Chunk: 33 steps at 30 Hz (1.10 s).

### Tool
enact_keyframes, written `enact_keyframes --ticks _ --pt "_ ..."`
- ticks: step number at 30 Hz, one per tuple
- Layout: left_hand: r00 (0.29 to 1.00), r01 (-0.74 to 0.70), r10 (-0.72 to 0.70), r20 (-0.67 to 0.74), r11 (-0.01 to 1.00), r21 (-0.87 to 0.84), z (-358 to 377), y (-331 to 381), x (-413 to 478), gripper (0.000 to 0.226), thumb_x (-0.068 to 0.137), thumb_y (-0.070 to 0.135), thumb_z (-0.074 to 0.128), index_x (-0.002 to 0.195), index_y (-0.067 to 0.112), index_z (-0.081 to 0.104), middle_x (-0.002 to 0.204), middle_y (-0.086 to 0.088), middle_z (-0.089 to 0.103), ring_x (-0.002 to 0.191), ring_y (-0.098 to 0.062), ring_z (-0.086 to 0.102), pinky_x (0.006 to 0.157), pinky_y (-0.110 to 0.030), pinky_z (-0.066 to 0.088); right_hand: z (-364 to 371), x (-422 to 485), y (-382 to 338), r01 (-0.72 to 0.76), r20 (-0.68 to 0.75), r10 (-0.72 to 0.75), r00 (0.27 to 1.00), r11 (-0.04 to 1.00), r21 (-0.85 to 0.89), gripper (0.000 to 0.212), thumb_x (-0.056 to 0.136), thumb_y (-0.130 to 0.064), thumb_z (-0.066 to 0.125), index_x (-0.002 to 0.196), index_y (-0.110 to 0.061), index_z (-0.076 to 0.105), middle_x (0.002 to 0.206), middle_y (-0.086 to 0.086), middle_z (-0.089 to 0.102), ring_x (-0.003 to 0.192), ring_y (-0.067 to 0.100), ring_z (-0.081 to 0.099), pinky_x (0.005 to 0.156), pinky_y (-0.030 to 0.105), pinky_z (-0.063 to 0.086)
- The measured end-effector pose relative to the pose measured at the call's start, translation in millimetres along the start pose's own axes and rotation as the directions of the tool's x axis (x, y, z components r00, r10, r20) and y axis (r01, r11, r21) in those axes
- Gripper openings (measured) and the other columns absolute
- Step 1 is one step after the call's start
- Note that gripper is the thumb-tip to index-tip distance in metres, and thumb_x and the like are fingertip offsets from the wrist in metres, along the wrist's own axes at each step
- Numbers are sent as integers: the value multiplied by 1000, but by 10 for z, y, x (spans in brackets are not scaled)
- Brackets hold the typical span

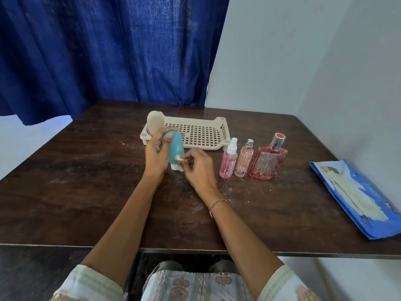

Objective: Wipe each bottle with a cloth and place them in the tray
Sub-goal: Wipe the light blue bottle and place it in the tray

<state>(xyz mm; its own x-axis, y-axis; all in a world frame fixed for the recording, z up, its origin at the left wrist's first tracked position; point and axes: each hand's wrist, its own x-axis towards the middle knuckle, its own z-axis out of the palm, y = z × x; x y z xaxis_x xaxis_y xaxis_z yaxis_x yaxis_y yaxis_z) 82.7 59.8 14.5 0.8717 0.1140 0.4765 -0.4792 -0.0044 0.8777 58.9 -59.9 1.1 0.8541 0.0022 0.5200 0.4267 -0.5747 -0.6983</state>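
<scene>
My left hand (156, 154) grips a teal bottle (176, 146) that stands cap-down on the table, just in front of the cream slotted tray (208, 146). My right hand (198, 168) pinches a small white cloth (179, 158) against the bottle's lower right side. A cream bottle (155, 122) stands upright in the tray's left end. To the right of the tray stand three bottles in a row: a pink spray bottle (228, 161), a slim pink perfume bottle (244, 159) and a wide red perfume bottle (269, 161).
A blue packet (355, 198) with white wipes showing lies at the table's right edge. White dust specks dot the dark wooden table (86, 181). A blue curtain hangs behind the table, a pale wall to the right.
</scene>
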Motion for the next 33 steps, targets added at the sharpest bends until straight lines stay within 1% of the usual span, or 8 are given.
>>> enact_keyframes --ticks 3,7,12,15,20,25,29,33 --pt "1000 -8 8 -1 1000 -3 0 27 -20 17 99 15 48 108 17 62 106 9 69 107 -20 63 95 -39 50 11 21 10 -2 -56 2 998 1000 1 14 81 -15 72 81 -6 62 84 6 62 73 14 58 66 28 50" --pt "999 -26 26 35 1000 -7 20 35 -27 17 99 14 48 108 15 62 108 -6 68 108 -24 63 96 -42 50 -1 45 7 -12 -174 24 984 998 69 14 81 -12 72 80 -6 59 82 7 61 72 16 57 64 28 50" --pt "998 -37 37 58 999 3 20 15 -35 18 98 13 48 110 8 61 110 -13 67 109 -23 63 97 -43 49 16 -20 -27 90 -76 -85 994 994 69 13 79 -12 74 79 -7 62 80 2 59 62 4 52 59 16 47" --pt "996 -50 49 68 999 6 7 -20 -16 18 98 15 48 110 10 62 112 -15 66 110 -26 62 98 -48 48 2 7 -36 98 -128 -88 988 993 67 13 79 -14 74 79 -7 63 80 3 60 64 7 54 60 19 49" --pt "995 -62 59 80 998 29 41 43 -49 18 98 9 47 105 17 62 102 10 69 103 -8 63 92 -26 49 -46 60 -42 73 -281 -39 959 991 111 13 80 -11 73 85 -4 63 85 6 60 71 14 60 64 28 54" --pt "993 -69 70 92 998 -7 17 -6 -22 19 99 10 45 108 8 61 109 -13 68 110 -24 62 99 -41 48 -9 3 -22 120 -107 -111 988 989 82 13 78 -11 75 80 -6 63 81 2 58 65 8 56 62 20 52" --pt "994 -48 53 92 997 -62 21 27 -43 24 101 10 39 104 11 63 106 -10 68 108 -19 62 96 -33 47 23 -8 -31 179 5 -179 984 984 -19 11 77 -8 74 80 -6 64 83 3 58 67 11 56 65 31 54" --pt "989 -40 57 140 992 -117 12 6 -24 25 101 8 37 100 7 62 104 -9 67 106 -20 61 97 -33 45 -76 34 -86 215 -216 -204 955 976 25 9 84 -9 68 88 -4 62 88 5 57 77 9 53 67 24 50"
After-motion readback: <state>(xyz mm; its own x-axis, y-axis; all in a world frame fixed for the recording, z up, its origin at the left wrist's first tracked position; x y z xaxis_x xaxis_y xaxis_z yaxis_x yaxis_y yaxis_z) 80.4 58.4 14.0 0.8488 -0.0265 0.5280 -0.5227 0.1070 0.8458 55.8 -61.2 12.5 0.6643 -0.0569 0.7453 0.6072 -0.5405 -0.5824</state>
